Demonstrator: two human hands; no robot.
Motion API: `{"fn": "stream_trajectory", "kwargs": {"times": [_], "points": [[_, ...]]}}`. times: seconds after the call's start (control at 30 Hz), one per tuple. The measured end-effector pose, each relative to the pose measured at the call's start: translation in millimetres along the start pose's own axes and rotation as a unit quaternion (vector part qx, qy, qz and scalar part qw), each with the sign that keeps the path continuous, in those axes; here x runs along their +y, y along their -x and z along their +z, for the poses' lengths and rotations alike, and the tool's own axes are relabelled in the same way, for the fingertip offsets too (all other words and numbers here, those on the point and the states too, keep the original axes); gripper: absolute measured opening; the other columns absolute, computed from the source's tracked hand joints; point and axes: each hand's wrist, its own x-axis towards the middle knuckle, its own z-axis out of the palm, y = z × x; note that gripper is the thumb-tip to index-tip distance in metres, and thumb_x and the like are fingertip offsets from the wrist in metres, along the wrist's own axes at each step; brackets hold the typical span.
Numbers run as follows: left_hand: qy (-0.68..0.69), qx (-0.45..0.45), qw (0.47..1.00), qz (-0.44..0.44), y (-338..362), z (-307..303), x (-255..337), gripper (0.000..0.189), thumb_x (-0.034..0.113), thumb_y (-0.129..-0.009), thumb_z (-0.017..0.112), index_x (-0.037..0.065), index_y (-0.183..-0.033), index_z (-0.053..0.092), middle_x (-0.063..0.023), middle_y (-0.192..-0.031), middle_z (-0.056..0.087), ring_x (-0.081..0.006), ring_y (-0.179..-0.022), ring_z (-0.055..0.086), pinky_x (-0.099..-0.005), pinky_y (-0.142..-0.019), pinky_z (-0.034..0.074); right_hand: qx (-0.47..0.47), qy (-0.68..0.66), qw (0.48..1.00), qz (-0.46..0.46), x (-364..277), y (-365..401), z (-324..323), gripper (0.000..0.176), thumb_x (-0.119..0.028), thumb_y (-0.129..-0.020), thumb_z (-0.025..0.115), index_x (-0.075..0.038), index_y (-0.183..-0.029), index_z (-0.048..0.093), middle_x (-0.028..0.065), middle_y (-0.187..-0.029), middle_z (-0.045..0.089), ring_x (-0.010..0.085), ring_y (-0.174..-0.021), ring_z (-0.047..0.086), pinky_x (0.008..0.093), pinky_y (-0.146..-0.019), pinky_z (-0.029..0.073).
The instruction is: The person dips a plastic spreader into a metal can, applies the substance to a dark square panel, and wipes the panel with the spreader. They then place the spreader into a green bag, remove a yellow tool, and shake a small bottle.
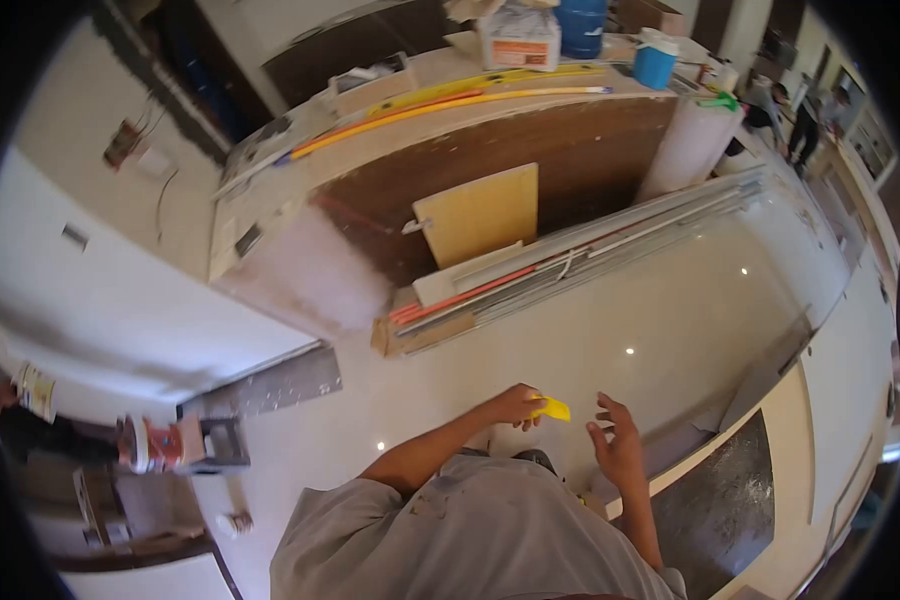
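Observation:
My left hand (517,406) is closed around a small, flat yellow piece (552,408), whose kind I cannot make out. The piece sticks out from the fingers to the right. My right hand (618,438) is raised a short way to the right of it, with its fingers apart and nothing in them. Both hands are in front of my grey shirt (490,530), over the pale glossy floor (530,350).
Long strips and rods (570,258) lie ahead along a counter. A yellow board (482,215) leans behind them. On the counter are levels (450,100) and a blue-white jug (655,60). Buckets (155,443) stand left; a dark-topped panel (720,510) is at right. People (805,120) are far right.

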Motion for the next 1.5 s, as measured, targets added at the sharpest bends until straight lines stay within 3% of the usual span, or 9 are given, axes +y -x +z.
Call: {"fn": "stream_trajectory", "kwargs": {"times": [0.13,0.23,0.33,0.73,0.8,1.03,1.17,1.37,1.5], "points": [[-0.134,-0.021,0.990,0.043,-56,8,68,0.039,0.033,-0.096,0.042,0.000,-0.088,0.061,-0.0086,-0.076,0.063,-0.0117,-0.061,0.059,-0.0270,-0.053,0.045,-0.021,0.009,0.999,-0.026,14,-56,10,0.049,-0.004,-0.079,0.066,-0.006,-0.125,0.049,0.0153,-0.115,0.054,0.0273,-0.093,0.060,0.0331,-0.072,0.052],[-0.171,-0.031,0.963,0.208,-120,-11,57,0.045,0.037,-0.098,0.039,-0.001,-0.083,0.060,-0.0065,-0.072,0.060,-0.0091,-0.062,0.056,-0.0248,-0.053,0.043,-0.001,0.001,1.000,-0.005,29,-100,9,0.051,-0.006,-0.076,0.068,-0.004,-0.123,0.050,0.0191,-0.109,0.057,0.0340,-0.093,0.059,0.0377,-0.076,0.050],[0.015,-0.092,0.996,-0.009,-129,-45,119,0.036,0.035,-0.097,0.044,0.002,-0.098,0.059,-0.0045,-0.075,0.060,-0.0130,-0.069,0.056,-0.0257,-0.062,0.045,0.037,-0.031,0.999,0.022,48,-157,-2,0.046,-0.004,-0.078,0.066,-0.004,-0.122,0.052,0.0183,-0.103,0.060,0.0309,-0.084,0.061,0.0351,-0.073,0.051],[0.151,0.013,0.985,0.078,-315,-106,233,0.023,0.019,-0.089,0.061,0.000,-0.101,0.062,-0.0045,-0.080,0.064,-0.0105,-0.068,0.061,-0.0220,-0.062,0.048,0.044,0.002,0.999,0.005,117,-337,-146,0.016,-0.017,-0.083,0.063,-0.001,-0.087,0.064,0.0163,-0.082,0.063,0.0327,-0.074,0.060,0.0387,-0.066,0.048],[-0.043,-0.025,0.994,0.100,-350,-106,273,0.023,0.022,-0.089,0.060,0.000,-0.096,0.063,-0.0039,-0.074,0.062,-0.0099,-0.063,0.058,-0.0225,-0.058,0.046,0.106,-0.013,0.993,0.050,131,-355,-161,0.019,-0.020,-0.085,0.061,-0.001,-0.084,0.063,0.0178,-0.076,0.061,0.0333,-0.069,0.060,0.0395,-0.062,0.047],[-0.264,-0.212,0.907,0.251,-507,-52,351,0.036,0.035,-0.095,0.048,0.003,-0.087,0.061,-0.0051,-0.060,0.051,-0.0094,-0.054,0.046,-0.0284,-0.051,0.039,0.356,-0.029,0.905,0.231,164,-383,-236,0.023,-0.025,-0.087,0.060,-0.002,-0.085,0.062,0.0178,-0.070,0.059,0.0315,-0.061,0.056,0.0372,-0.057,0.045],[-0.375,-0.428,0.774,0.278,-564,23,416,0.035,0.032,-0.095,0.049,0.001,-0.084,0.059,-0.0001,-0.053,0.046,-0.0078,-0.052,0.042,-0.0268,-0.049,0.037,0.490,-0.136,0.830,0.229,190,-367,-267,0.033,-0.024,-0.087,0.063,-0.006,-0.113,0.054,0.0109,-0.093,0.062,0.0186,-0.080,0.060,0.0328,-0.070,0.048],[-0.403,-0.601,0.679,0.126,-627,105,416,0.033,0.029,-0.096,0.049,0.001,-0.082,0.059,-0.0001,-0.060,0.052,-0.0084,-0.055,0.048,-0.0252,-0.051,0.040,0.564,-0.243,0.755,0.232,235,-321,-256,0.039,-0.022,-0.082,0.068,-0.007,-0.116,0.055,0.0117,-0.098,0.063,0.0229,-0.087,0.062,0.0330,-0.076,0.048],[-0.439,-0.666,0.601,0.050,-626,128,414,0.031,0.028,-0.096,0.049,-0.001,-0.089,0.058,-0.0019,-0.066,0.056,-0.0100,-0.059,0.052,-0.0254,-0.057,0.044,0.665,-0.085,0.689,0.276,269,-341,-243,0.040,-0.023,-0.077,0.070,-0.008,-0.112,0.057,0.0132,-0.097,0.065,0.0294,-0.093,0.061,0.0378,-0.079,0.047]]}}
